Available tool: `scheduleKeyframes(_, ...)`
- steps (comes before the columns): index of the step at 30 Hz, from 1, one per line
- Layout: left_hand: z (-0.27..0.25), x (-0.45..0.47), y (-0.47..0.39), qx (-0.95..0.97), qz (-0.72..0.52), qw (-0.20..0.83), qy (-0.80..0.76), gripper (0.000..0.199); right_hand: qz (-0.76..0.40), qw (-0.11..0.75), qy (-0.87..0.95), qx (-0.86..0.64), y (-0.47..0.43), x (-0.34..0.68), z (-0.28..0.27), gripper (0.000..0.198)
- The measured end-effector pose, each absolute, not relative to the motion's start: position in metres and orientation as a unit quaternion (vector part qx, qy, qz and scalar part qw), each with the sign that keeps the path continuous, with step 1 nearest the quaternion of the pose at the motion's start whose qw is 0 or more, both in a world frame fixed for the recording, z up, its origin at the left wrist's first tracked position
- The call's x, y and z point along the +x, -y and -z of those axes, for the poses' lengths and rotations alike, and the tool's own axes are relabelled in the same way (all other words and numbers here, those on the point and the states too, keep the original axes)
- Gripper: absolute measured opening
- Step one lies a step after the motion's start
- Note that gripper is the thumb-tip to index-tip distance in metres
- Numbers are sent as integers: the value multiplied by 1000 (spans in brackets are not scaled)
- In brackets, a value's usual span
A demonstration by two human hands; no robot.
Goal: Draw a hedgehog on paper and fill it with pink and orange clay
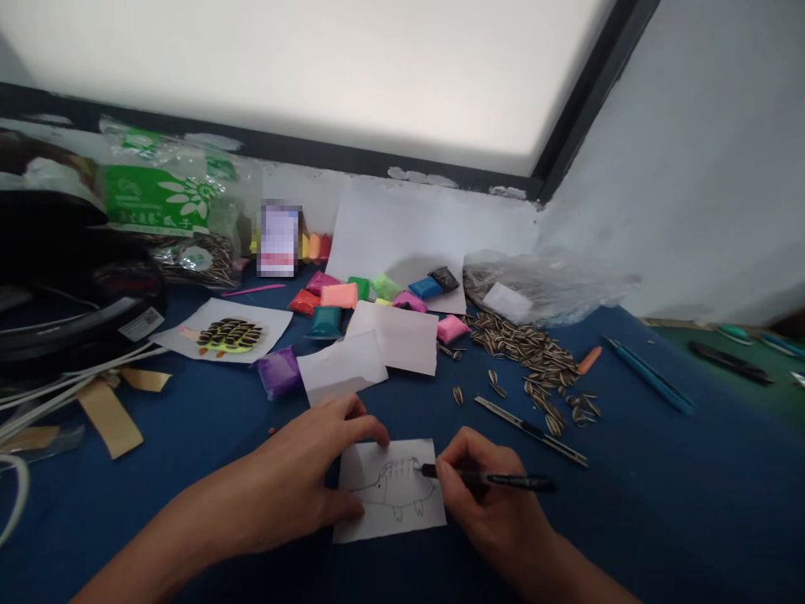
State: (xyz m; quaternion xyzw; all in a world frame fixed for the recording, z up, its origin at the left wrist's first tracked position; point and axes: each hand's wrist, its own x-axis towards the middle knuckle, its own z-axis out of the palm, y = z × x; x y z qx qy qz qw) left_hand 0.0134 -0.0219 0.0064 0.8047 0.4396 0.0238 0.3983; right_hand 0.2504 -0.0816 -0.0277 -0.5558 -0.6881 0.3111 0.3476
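A small sheet of white paper (352, 526) lies on the blue table, bearing a line drawing of a hedgehog-like animal (397, 495) with legs and short strokes on its back. My left hand (320, 461) rests at the paper's left side, thumb and fingers apart and touching it. In my right hand (490, 495) is a black pen (519, 481), its tip on the drawing's back. Beyond my right hand lies a utility knife (532, 430). More white papers (343, 367) lie past my left hand, near a purple clay packet (280, 372).
Sunflower seeds (521, 344) spread at the right, before a plastic bag (553, 285). Several coloured clay packets (340, 294) lie at the back. A seed-covered hedgehog picture (230, 334) sits left, near a green seed bag (169, 201), cables (56, 394) and a phone (279, 239). A blue pen-like tool (651, 376) lies right.
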Motion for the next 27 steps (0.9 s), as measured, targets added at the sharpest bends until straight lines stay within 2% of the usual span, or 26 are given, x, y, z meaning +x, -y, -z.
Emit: scheduleKeyframes(27,-5,13,21,806,-30,396,-439,46,-302,343,704,-544,83,250,26,20)
